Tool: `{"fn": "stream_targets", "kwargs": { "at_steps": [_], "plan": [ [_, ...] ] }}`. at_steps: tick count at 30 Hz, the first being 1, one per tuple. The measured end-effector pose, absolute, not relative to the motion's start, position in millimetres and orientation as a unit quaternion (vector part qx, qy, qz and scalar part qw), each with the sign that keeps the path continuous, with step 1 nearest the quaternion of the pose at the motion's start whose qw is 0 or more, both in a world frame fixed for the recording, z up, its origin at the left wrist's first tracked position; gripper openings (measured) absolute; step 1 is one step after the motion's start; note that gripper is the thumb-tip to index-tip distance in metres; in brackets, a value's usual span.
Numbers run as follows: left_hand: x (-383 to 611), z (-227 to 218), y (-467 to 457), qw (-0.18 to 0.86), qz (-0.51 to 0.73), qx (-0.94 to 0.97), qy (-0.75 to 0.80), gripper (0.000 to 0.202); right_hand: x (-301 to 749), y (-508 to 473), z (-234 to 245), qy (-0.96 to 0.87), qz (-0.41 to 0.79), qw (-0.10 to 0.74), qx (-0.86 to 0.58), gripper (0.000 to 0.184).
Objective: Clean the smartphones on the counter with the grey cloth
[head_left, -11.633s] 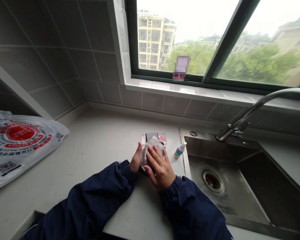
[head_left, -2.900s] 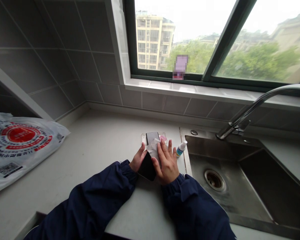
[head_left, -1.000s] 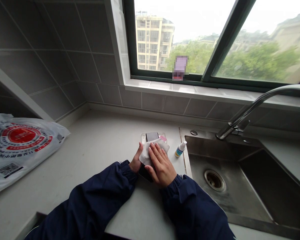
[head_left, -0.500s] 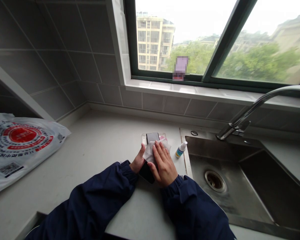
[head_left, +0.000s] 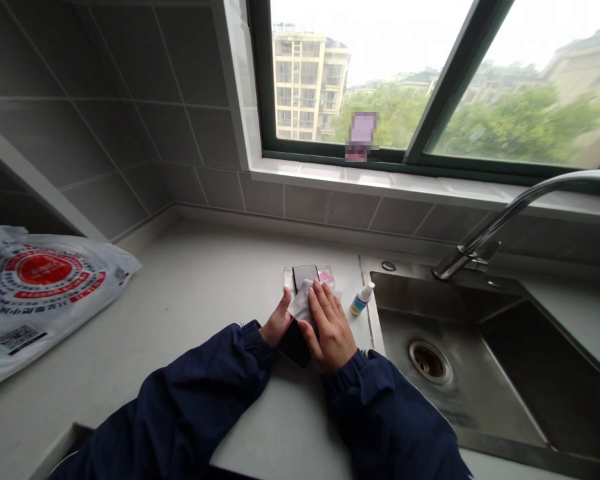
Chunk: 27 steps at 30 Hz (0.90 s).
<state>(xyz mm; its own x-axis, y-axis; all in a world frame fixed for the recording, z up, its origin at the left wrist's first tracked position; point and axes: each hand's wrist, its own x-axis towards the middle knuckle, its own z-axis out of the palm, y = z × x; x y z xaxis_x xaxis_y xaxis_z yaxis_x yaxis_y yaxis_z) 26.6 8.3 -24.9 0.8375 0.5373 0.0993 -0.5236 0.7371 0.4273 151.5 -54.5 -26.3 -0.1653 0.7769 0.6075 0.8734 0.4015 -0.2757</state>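
My left hand [head_left: 277, 324] is wrapped round the left edge of a dark smartphone [head_left: 294, 344], its thumb pointing up. Over the phone's upper part lies a white cloth [head_left: 303, 301]. My right hand [head_left: 329, 327] presses the cloth down with fingers stretched flat and close together; much of the cloth is hidden beneath it. Just beyond, a flat grey dark-edged panel [head_left: 306, 273] rests on a clear case [head_left: 287, 277] with a pink patch. To the right of my right hand stands a small spray bottle [head_left: 363, 299] with a white cap and a yellow-blue label.
A steel sink [head_left: 460, 407] with a chrome faucet [head_left: 495, 227] lies to the right. At the left, a white plastic bag [head_left: 95, 267] with red print rests on the pale countertop [head_left: 200, 267]. A tiled wall and a window [head_left: 405, 80] rise behind.
My right hand has shifted slightly right, taking the cloth along and bunching it, so more of the dark phone screen shows. My left hand stays where it was.
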Motion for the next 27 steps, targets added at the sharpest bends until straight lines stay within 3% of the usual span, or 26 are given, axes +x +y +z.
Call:
{"fn": "stream_targets", "kwargs": {
  "at_steps": [27],
  "plan": [
    [28.6, -26.3, 8.1, 0.927, 0.297, 0.228, 0.013, 0.072, 152.5, -54.4, -27.5, -0.761, -0.059, 0.345, -0.546, 0.063]
  ]
}}
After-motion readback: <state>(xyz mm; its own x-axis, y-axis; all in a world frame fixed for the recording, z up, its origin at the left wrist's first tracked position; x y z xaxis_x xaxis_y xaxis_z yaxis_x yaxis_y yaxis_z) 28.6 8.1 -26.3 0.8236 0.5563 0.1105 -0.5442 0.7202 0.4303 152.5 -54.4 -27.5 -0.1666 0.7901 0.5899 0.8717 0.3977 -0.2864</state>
